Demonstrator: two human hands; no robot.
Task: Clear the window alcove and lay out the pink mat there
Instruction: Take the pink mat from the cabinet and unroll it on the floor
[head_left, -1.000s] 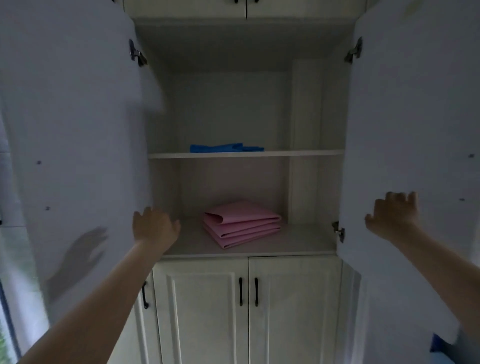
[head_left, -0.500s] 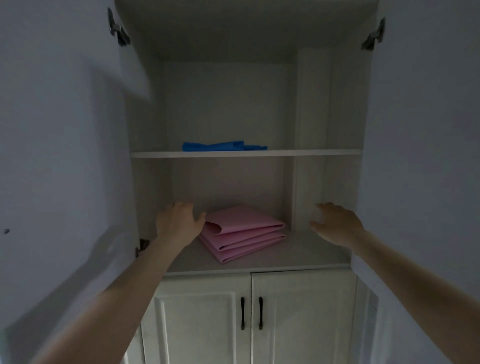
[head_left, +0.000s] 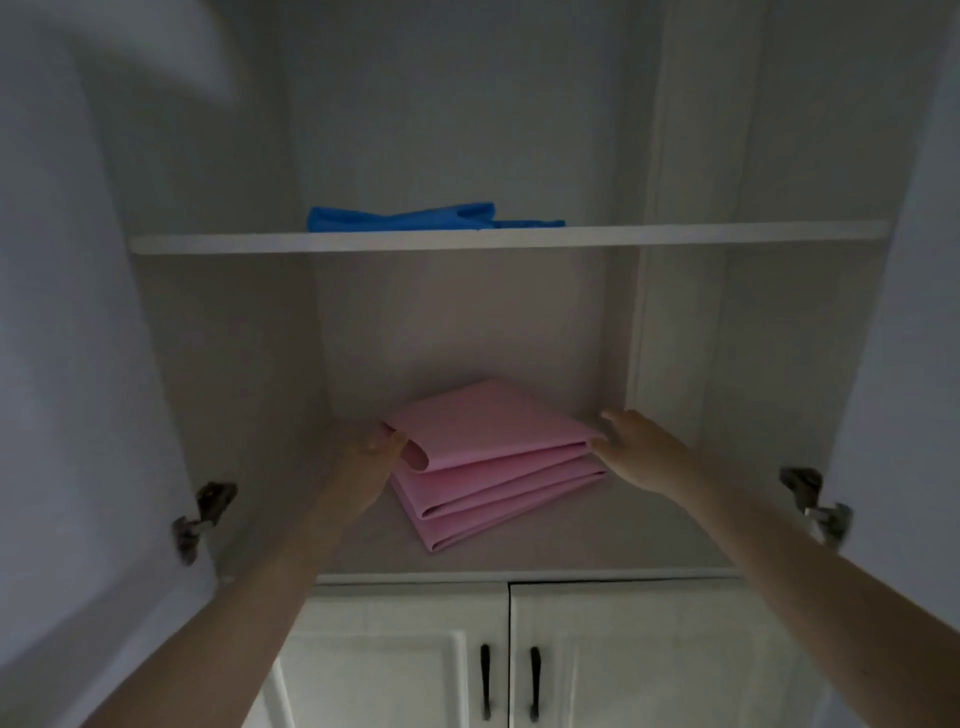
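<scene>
The folded pink mat (head_left: 488, 457) lies on the lower shelf (head_left: 597, 540) of the open white cupboard, folded into several layers. My left hand (head_left: 370, 453) is at the mat's left folded edge, its fingers curled against the top fold. On the other side, my right hand (head_left: 641, 449) reaches to the mat's right corner; its fingers are fairly straight and its fingertips and thumb touch that corner. The mat rests flat on the shelf.
A blue folded cloth (head_left: 415, 218) lies on the upper shelf (head_left: 509, 240). Both cupboard doors stand open at the far left (head_left: 67, 364) and far right (head_left: 919, 338), with metal hinges (head_left: 205, 512). Closed lower doors with black handles (head_left: 485, 680) sit below.
Both hands left the cupboard doors and moved inward onto the shelf until they met the mat's two sides. The camera has moved closer to the cupboard.
</scene>
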